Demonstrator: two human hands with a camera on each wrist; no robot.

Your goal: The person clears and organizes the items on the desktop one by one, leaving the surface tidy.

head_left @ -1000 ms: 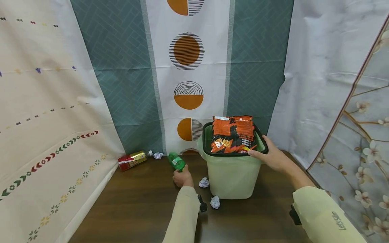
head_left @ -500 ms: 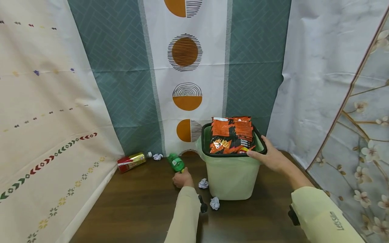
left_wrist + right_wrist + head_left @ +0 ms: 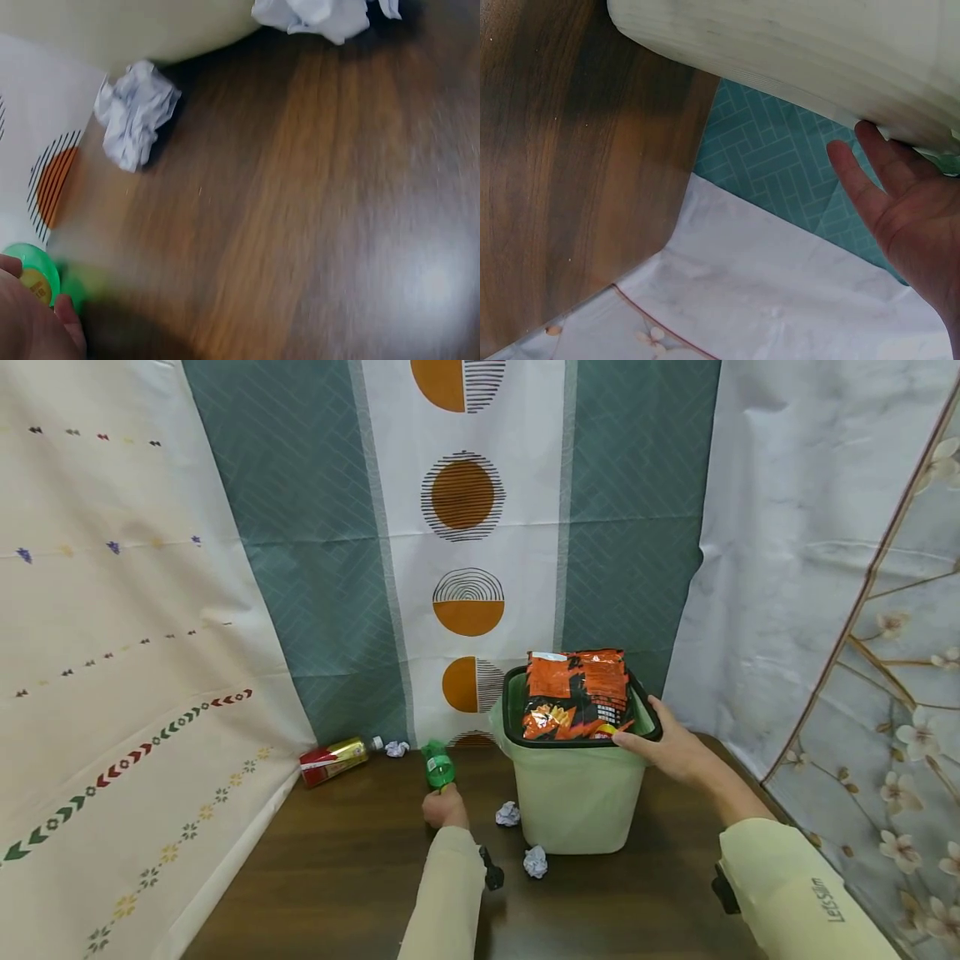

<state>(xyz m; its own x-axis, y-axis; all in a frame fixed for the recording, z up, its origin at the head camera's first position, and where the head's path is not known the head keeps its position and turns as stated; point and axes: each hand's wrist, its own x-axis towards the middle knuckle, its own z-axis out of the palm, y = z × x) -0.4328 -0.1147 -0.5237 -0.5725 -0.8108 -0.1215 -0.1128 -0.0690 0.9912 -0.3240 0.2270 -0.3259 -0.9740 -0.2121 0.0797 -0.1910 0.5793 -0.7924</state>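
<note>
My left hand (image 3: 446, 807) holds a green plastic bottle (image 3: 439, 770) at its capped end, low over the dark wooden table. The yellow cap (image 3: 36, 285) shows between thumb and fingers in the left wrist view. At the right, a pale green trash can (image 3: 581, 797) with a black rim and a bag liner stands upright. My right hand (image 3: 675, 747) holds its right front rim corner, thumb over the rim; in the right wrist view two fingers (image 3: 859, 180) extend loosely beside the wall. An orange and black snack bag (image 3: 576, 695) fills the can's mouth.
Crumpled paper balls lie left of the can (image 3: 507, 814), before it (image 3: 535, 862), and near the back cloth (image 3: 397, 748). A red and gold bottle (image 3: 335, 762) lies on its side at the back left. Patterned cloths (image 3: 322, 568) enclose the table (image 3: 330, 868).
My left hand has shifted slightly with the green bottle, which now points more straight away from me. The right hand stays at the can's rim. The head view has shifted a little.
</note>
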